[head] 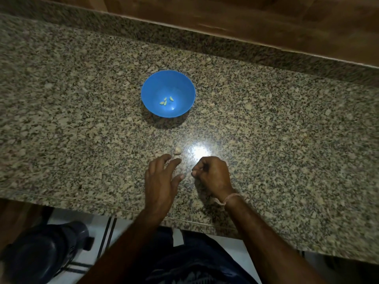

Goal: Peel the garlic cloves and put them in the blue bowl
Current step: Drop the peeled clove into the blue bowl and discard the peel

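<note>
The blue bowl stands upright in the upper middle of the frame, round and plastic. At its bottom lie three small peeled cloves - pale yellow-green, close together. Below the bowl, near the centre, one whitish unpeeled garlic piece lies apart.

We see a speckled granite counter, polished and glossy, with a bright glare at 5 o'clock from the blue bowl, itself smooth plastic with a faint sheen. At 12 o'clock runs brown wood with a low sheen, and the garlic clove wears dry, papery skin.
</note>
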The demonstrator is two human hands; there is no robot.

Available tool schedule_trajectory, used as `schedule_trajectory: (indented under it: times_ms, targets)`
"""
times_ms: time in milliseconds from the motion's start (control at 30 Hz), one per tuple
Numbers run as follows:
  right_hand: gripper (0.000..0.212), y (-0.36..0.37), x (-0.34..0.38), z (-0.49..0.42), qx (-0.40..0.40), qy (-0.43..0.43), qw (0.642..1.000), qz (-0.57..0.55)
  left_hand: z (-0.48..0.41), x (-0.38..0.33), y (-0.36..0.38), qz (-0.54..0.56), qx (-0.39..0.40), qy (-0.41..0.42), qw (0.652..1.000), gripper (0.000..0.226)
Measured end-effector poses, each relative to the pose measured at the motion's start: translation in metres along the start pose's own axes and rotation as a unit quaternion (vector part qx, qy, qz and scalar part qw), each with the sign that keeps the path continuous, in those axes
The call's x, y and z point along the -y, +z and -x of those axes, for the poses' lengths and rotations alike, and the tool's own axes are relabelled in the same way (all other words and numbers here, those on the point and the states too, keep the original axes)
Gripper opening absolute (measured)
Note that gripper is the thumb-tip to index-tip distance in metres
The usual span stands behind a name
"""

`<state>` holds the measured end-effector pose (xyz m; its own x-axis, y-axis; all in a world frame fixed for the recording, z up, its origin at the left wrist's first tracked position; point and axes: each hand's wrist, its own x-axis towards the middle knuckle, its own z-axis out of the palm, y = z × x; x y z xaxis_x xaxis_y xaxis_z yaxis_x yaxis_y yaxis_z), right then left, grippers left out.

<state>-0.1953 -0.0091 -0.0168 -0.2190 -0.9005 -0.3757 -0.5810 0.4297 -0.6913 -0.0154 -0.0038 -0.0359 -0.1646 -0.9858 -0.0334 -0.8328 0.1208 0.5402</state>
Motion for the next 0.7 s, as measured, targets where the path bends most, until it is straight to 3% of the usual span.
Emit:
schedule_trajectory:
  times_ms: [133, 300, 700]
  targets:
    - [0.023, -0.003, 0.007, 0.000, -0.002, 0.014, 1.000, 0.007, 0.002, 0.003, 0.000, -0.011, 0.008, 0.016, 1.000, 0.045]
    - [0.033, 0.001, 0.015, 0.006, -0.025, 0.012, 0.999, 0.042, 0.000, 0.007, -0.002, -0.029, 0.010, 0.034, 0.999, 0.047]
    - [0.014, 0.021, 0.021, 0.018, -0.096, 0.024, 0.989, 0.113, 0.001, 0.013, -0.004, -0.043, 0.021, 0.062, 0.997, 0.049]
